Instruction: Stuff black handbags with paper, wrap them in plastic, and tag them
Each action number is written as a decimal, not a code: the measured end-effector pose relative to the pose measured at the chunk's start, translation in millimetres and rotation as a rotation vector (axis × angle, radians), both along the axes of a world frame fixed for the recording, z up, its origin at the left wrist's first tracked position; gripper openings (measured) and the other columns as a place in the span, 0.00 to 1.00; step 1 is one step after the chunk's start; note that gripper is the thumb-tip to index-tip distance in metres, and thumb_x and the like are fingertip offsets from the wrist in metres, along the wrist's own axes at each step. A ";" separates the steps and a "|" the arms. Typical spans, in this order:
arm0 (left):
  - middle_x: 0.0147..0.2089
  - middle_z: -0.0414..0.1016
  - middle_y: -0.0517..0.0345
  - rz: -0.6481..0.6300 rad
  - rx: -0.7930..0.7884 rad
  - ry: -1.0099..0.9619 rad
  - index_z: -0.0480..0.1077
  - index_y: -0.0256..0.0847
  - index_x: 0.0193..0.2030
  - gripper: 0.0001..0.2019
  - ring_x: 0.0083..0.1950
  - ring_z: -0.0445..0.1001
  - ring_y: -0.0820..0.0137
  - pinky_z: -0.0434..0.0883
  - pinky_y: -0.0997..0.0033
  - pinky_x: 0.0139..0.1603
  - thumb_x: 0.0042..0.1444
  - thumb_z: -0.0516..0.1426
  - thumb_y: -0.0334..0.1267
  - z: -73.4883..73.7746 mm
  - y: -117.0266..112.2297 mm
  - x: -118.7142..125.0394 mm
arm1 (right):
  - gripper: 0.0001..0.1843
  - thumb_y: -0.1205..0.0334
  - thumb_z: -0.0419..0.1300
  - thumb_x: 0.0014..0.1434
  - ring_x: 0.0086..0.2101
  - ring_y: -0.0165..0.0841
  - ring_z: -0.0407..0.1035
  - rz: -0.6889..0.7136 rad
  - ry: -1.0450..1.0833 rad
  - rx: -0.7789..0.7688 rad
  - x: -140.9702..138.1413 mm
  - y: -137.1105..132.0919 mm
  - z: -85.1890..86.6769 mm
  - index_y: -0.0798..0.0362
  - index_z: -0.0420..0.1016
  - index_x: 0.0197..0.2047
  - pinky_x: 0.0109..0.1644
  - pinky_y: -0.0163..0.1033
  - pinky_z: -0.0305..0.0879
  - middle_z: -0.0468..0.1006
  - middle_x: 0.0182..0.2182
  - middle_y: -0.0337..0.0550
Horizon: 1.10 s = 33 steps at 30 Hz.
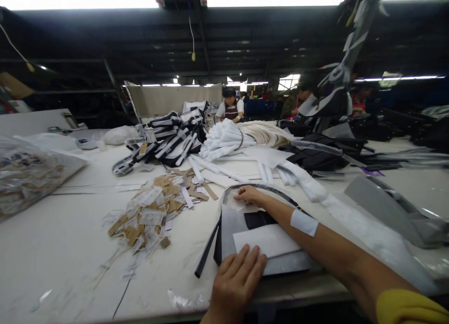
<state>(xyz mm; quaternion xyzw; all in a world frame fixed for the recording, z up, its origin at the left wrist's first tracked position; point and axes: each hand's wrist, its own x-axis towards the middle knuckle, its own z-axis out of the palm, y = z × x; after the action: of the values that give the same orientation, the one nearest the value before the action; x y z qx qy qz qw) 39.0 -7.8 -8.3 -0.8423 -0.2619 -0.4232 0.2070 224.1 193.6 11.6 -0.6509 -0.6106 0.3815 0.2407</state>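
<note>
A grey and black fabric bag piece (229,225) with a black-edged curved top lies flat in front of me near the table's front edge. Across it rests a white foam-like sheet (270,239). My left hand (238,277) lies with its fingers stretched over the lower left edge of that sheet. At the top of the bag piece, my right hand (249,194) pinches a thin see-through plastic piece (237,203); its exact shape is unclear. A black strap (206,251) sticks out at the left side of the bag piece.
Loose brown and white tags (150,211) are heaped to the left. Behind stand piles of black-and-white strips (175,136) and white foam rolls (224,139). A clear plastic sack (35,174) sits far left, a grey panel (386,211) at right. A person (230,108) sits beyond the table.
</note>
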 end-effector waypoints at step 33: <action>0.54 0.79 0.67 0.009 -0.018 -0.043 0.75 0.46 0.53 0.17 0.54 0.78 0.71 0.68 0.73 0.52 0.71 0.47 0.31 6.9 0.5 1.6 | 0.20 0.52 0.61 0.57 0.27 0.28 0.69 0.049 0.149 0.282 3.4 1.9 4.7 0.56 0.81 0.48 0.28 0.31 0.62 0.81 0.30 0.41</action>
<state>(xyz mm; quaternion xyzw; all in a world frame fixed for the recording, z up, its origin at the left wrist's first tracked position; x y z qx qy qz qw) 40.7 -7.3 -1.4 -0.8335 -0.2738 -0.4381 0.1957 227.5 195.5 16.3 -0.5655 -0.6544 0.3448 0.3648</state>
